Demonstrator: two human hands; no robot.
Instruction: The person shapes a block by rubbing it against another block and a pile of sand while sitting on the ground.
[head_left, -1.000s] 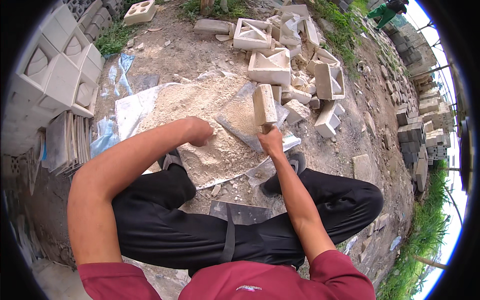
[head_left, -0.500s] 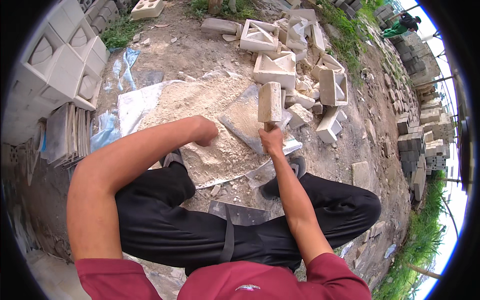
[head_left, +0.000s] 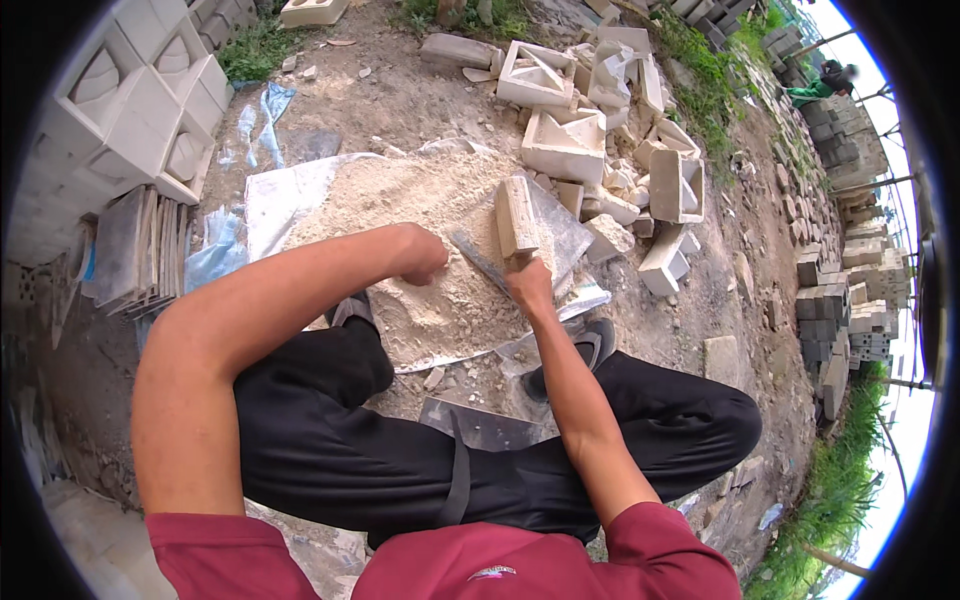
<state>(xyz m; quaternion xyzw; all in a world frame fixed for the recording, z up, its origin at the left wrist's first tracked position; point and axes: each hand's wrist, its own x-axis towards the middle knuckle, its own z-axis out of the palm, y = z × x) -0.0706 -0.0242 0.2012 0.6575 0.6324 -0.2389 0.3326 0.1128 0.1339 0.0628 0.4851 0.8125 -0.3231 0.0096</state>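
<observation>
My right hand [head_left: 532, 283] grips the handle of a mallet with a pale, dusty block-shaped head [head_left: 516, 216]. The mallet head is over the near part of a dark flat board [head_left: 562, 233] and hides some of it. My left hand [head_left: 424, 254] is curled closed above a heap of crumbly beige powder [head_left: 400, 320]; its fingers are turned away and whatever they hold, if anything, is hidden. Under the powder a white sheet [head_left: 285, 195] is spread on the ground, between and beyond my feet.
Beyond the board lie broken cream-coloured hollow blocks [head_left: 563, 143] and rubble. Stacked moulded blocks [head_left: 140, 110] stand at the left, above thin upright boards [head_left: 150, 245]. A dark plate [head_left: 480, 425] lies before my legs. Far right, a person in green [head_left: 815, 90] is near block stacks.
The mallet head has moved left and toward me, onto the powdery near part of the board. My left hand stays over the powder. The whole view has shifted slightly.
</observation>
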